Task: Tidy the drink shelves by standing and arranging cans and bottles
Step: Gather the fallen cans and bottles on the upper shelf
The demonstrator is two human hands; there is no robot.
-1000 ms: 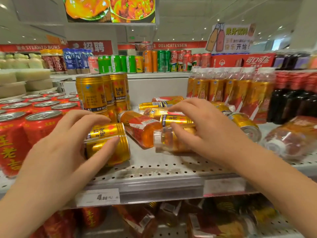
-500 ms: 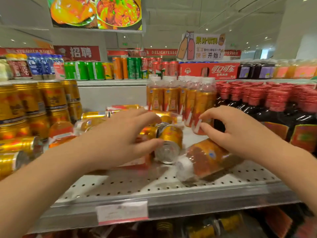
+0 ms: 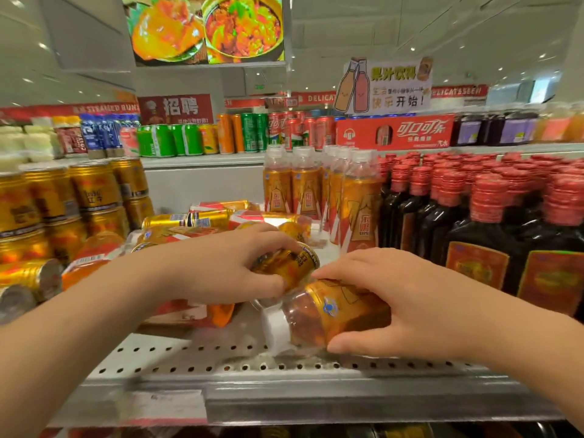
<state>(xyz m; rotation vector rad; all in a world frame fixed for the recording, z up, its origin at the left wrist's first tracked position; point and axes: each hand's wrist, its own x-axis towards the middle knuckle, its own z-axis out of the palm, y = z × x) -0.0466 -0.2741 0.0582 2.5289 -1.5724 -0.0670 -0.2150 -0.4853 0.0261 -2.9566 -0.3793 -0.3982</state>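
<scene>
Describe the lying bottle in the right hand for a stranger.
Find the perforated grey metal shelf. Near its front edge, the right hand grips a clear plastic bottle of amber drink. Unlike the upright bottles behind, it lies sideways.

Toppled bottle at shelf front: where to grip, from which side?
Grip the bottle round its labelled mid-body, from the right and above: it lies on its side, cap front-left, and the left hand with its can crowds the left.
</scene>
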